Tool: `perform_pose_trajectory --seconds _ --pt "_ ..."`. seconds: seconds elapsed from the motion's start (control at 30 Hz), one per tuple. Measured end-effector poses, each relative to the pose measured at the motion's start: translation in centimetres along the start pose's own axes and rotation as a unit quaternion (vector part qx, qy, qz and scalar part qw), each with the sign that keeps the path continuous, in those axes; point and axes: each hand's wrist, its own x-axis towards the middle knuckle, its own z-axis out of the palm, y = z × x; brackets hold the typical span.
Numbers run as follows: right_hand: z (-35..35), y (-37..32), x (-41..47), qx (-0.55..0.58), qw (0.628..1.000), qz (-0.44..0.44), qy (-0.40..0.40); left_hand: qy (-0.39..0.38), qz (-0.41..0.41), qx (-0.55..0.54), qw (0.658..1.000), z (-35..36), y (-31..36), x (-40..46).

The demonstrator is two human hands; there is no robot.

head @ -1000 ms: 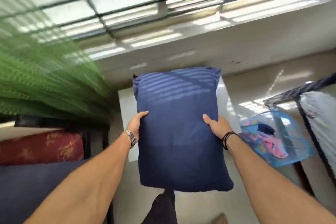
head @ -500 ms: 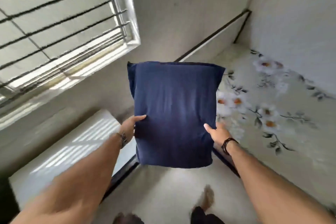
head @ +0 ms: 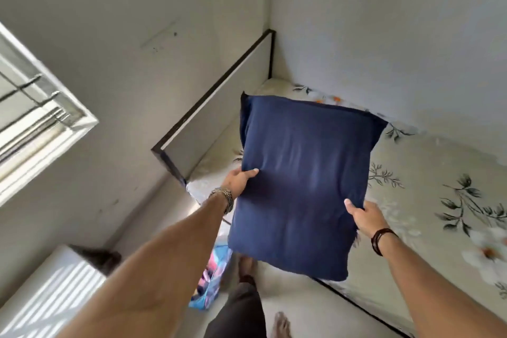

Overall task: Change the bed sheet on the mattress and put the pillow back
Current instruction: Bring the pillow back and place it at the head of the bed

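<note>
L hand [head: 238, 180], silver metal watch [head: 223, 196] on wrist, grips the L edge of the plump navy-blue fabric pillow [head: 301, 186], thumb on the front, fingers hidden behind. R hand [head: 363, 214], w/ black cord bracelet [head: 380, 239], grips the R edge the same way. Pillow is held up in the air betw. both hands, over the near edge of the bed, not resting on it. Below & right: cream bed sheet w/ white flowers & dark leaves [head: 428, 184] spread over the mattress. White headboard w/ dark frame [head: 219, 107] stands at the bed's far end by the wall. Bright multicolour bag [head: 211, 280] on the floor near bare feet.
</note>
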Motion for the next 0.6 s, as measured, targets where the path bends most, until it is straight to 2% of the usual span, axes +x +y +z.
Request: perform_pose_trajectory --seconds 0.17,0.33,0.47,0.6 --pt "1.0 -3.1 7.6 0.056 0.998 0.042 -0.007 -0.010 -0.005 0.027 1.000 2.2 5.6 8.8" --pt "5.4 -8.5 15.6 0.127 0.988 0.092 -0.004 -0.017 -0.005 0.085 0.996 1.0 11.7 19.4" --pt "9.0 -13.6 22.0 0.160 0.982 0.101 -0.013 0.008 0.037 0.091 0.995 0.0 17.2 28.1" --pt "12.1 -17.3 27.6 0.196 0.976 0.094 -0.026 0.052 0.038 0.179 0.982 -1.7 20.4 36.6"
